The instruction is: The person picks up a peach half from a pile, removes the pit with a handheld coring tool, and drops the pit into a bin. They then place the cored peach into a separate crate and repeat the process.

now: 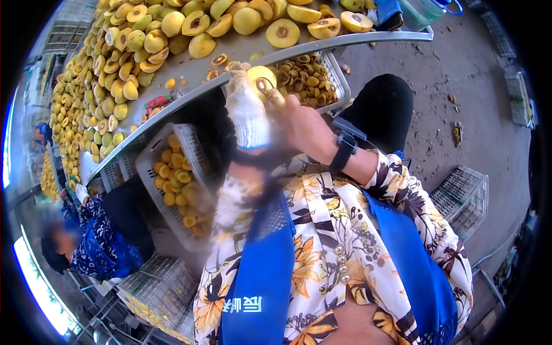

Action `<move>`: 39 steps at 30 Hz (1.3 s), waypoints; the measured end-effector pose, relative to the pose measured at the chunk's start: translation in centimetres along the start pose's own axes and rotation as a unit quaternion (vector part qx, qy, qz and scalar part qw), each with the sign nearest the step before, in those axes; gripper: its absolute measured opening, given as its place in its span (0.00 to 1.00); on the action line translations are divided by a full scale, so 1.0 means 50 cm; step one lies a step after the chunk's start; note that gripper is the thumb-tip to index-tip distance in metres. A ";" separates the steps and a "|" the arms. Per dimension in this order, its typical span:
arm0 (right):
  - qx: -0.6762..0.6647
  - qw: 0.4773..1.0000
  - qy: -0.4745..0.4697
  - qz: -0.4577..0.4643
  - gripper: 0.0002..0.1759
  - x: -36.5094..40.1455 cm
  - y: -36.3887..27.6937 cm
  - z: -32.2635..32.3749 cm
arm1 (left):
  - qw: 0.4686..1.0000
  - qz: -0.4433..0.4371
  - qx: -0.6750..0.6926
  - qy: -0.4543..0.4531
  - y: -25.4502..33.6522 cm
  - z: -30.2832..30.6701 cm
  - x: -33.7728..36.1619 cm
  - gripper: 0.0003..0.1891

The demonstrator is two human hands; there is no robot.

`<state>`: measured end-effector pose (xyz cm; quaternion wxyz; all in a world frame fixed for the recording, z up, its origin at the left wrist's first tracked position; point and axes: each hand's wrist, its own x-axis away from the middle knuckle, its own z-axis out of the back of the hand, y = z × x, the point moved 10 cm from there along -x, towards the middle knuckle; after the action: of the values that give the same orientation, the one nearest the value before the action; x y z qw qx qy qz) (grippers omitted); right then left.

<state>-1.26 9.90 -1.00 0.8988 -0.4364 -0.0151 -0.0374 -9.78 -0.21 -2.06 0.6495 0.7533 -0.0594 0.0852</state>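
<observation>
My left hand [244,106], in a white knit glove, is closed around a yellow peach half [263,73] near the table edge. The cut face shows a brown pit area. My bare right hand [307,123], with a black watch [345,148] on the wrist, is closed right beside the fruit. Its fingertips meet the peach half at the pit, and what they grip there is too small and blurred to name. Below both hands stands a white crate [339,77] of brown pit pieces.
Many cut peaches [201,46] cover the metal-rimmed table [368,39]. A white crate [172,129] of peach halves stands below left. Another person [106,236] in a blue patterned top works at the left. Wire crates [460,195] and scraps lie on the floor at right.
</observation>
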 end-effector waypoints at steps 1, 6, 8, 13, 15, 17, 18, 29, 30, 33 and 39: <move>-0.020 1.000 -0.004 -0.018 0.12 0.005 -0.004 0.007 | 0.999 0.034 0.005 0.022 0.000 0.001 0.008 0.21; -0.049 0.996 -0.063 -0.025 0.11 0.012 0.000 -0.014 | 0.998 0.001 -0.019 -0.059 -0.006 -0.004 -0.011 0.18; -0.031 0.996 -0.084 -0.027 0.11 0.013 0.009 -0.020 | 0.980 -0.075 -0.097 -0.157 0.003 -0.031 -0.025 0.18; -0.071 0.983 -0.155 -0.071 0.14 -0.006 0.022 -0.044 | 0.952 0.040 -0.169 -0.251 0.018 -0.051 -0.024 0.17; -0.099 0.990 -0.102 -0.022 0.12 -0.014 0.012 -0.049 | 0.976 0.091 -0.058 -0.190 0.005 -0.028 -0.026 0.20; -0.305 0.922 -0.179 -0.157 0.09 0.013 0.019 -0.087 | 0.981 0.141 0.054 -0.123 -0.022 -0.005 -0.020 0.22; -0.400 0.864 -0.214 -0.221 0.08 0.032 0.007 -0.104 | 0.983 0.145 0.084 -0.078 -0.037 0.015 -0.018 0.23; -0.326 0.930 -0.098 -0.142 0.14 0.034 0.025 -0.123 | 0.953 0.247 0.146 -0.098 -0.123 0.008 -0.002 0.15; -0.273 0.954 -0.067 -0.109 0.15 0.030 0.022 -0.108 | 0.943 0.266 0.171 -0.104 -0.122 0.000 0.003 0.14; -0.174 0.977 -0.074 -0.095 0.18 0.028 0.017 -0.091 | 0.916 0.321 0.200 -0.133 -0.111 -0.025 0.022 0.13; -0.328 0.911 -0.161 -0.191 0.14 0.030 0.026 -0.122 | 0.941 0.275 0.159 -0.113 -0.095 -0.015 0.018 0.13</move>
<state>0.32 5.81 -5.69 0.6659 -0.6956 -0.2300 -0.1403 -7.99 1.28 -6.36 0.4616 0.8057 -0.3231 0.1827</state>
